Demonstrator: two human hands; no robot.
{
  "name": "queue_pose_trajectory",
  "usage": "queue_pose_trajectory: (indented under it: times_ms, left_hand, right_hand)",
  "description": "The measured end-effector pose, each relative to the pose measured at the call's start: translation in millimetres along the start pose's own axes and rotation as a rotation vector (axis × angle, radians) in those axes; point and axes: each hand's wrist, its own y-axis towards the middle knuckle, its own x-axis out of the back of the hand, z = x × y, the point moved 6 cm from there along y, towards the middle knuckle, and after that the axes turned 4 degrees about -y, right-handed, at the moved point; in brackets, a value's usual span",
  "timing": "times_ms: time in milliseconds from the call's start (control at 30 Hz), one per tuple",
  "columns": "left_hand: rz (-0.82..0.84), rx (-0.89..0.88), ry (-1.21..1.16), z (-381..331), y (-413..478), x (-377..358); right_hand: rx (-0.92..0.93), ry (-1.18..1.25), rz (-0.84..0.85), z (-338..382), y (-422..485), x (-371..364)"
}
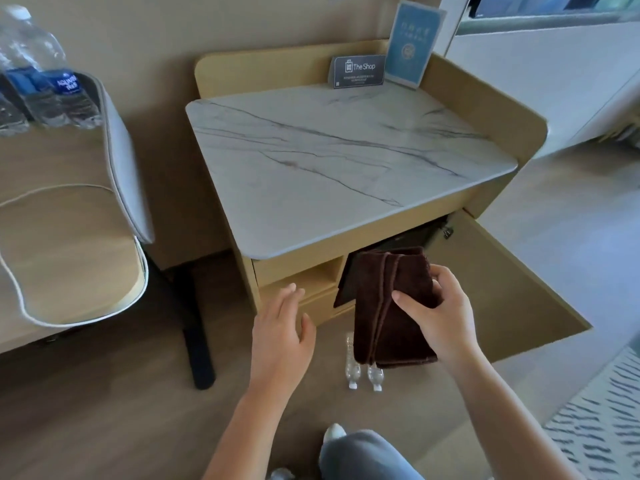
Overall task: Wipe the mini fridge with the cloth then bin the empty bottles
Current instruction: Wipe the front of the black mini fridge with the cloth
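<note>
Before the mini fridge [349, 285], right hand [440, 310] pinches the cloth [388, 306]; left hand [280, 330] hovers beside, spread.

The cloth [391, 306] is dark brown, thick and fuzzy, with a stitched hem. The cabinet top [346, 161] looks like smooth white marble with grey veins and a soft sheen; the cabinet walls [485, 109] are matt pale wood. The empty bottles [352, 369] are clear, crinkled plastic. The mini fridge [408, 238] front seems dark and smooth, though mostly hidden.
</note>
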Motion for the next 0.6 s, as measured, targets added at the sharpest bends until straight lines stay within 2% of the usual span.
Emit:
queue_pose_trajectory:
  times_ms: [300,600]
  left_hand:
    - [0.046,-0.048,0.064,-63,-13,-67]
    - [-0.012,0.021,0.061,-151,-23,-174]
  right_hand:
    - [-0.065,0.138,-0.121,-55,6,90]
    - [-0.092,0.115,-0.078,-121,55,206]
